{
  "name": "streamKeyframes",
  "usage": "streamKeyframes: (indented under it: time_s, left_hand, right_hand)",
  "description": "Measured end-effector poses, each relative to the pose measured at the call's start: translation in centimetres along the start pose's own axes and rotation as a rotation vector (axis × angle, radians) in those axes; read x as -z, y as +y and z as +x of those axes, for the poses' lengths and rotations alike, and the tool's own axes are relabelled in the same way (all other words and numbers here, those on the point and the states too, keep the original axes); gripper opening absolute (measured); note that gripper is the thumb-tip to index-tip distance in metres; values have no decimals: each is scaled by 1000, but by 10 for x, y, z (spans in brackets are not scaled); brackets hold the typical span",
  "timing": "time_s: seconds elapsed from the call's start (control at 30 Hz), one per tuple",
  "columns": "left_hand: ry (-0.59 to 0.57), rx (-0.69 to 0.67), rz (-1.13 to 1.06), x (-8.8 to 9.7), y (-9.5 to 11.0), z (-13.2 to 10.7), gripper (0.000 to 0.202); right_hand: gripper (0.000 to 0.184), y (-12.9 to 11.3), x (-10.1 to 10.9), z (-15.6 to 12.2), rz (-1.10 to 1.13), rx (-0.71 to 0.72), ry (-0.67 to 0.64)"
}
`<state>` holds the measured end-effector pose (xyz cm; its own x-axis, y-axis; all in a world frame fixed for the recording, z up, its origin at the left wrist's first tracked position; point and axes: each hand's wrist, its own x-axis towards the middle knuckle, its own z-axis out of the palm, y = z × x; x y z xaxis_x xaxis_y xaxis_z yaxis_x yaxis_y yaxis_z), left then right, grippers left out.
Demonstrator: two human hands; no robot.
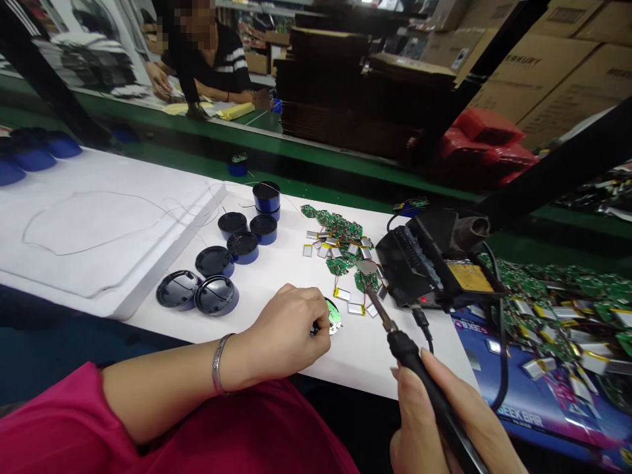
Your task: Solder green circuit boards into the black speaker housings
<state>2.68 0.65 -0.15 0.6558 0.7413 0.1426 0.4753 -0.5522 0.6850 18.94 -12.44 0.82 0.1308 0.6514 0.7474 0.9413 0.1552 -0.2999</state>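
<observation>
Head view: left hand [289, 329] curled, pinching a circuit board [334, 317]; right hand [444, 421] closed around a soldering iron [395, 329].

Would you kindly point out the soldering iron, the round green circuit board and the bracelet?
soldering iron [412, 352]: head view, its black grip.
round green circuit board [335, 317]: head view, its exposed right edge.
bracelet [217, 363]: head view, band across the wrist.
</observation>
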Motion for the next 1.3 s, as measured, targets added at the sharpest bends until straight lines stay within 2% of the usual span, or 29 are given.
streamKeyframes:
  time_s: [0.03, 0.07, 0.1, 0.17, 0.23, 0.33, 0.53, 0.7, 0.8, 0.97, 1.13, 1.3]
  left_hand:
    - [0, -1, 2, 0, 0, 0, 12]
    - [-1, -3, 4, 1, 0, 0, 12]
    - [-2, -5, 3, 1, 0, 0, 12]
    - [1, -9, 5, 2, 1, 0, 11]
    - [8, -8, 14, 2, 1, 0, 12]
    - [17, -17, 25, 2, 0, 0, 12]
    - [20, -34, 29, 5, 1, -6, 15]
    - [75, -37, 82, 5, 1, -15, 17]
    - [174, -40, 108, 0, 1, -18, 14]
    - [326, -119, 177, -10, 2, -21, 13]
    - [402, -178, 178, -19, 1, -25, 16]
    - [458, -133, 168, -25, 0, -28, 14]
  right_hand:
    - [26, -2, -9, 2, 1, 27, 45]
    - [27, -3, -19, 3, 15, -48, 158]
    - [31, -3, -29, 3, 52, -109, 210]
    - [42, 0, -48, -2, 143, -92, 143]
    - [47, 6, -64, -9, 252, -116, 147]
    - [49, 12, -77, -14, 285, -80, 146]
    - [41, 11, -80, -9, 134, 85, 116]
    - [41, 8, -80, -10, 156, 145, 155]
    - [45, 5, -79, -11, 125, 154, 148]
    - [47, 2, -78, -13, 62, 147, 144]
    - [44, 0, -79, -14, 43, 129, 146]
    - [44, -1, -78, -14, 55, 134, 148]
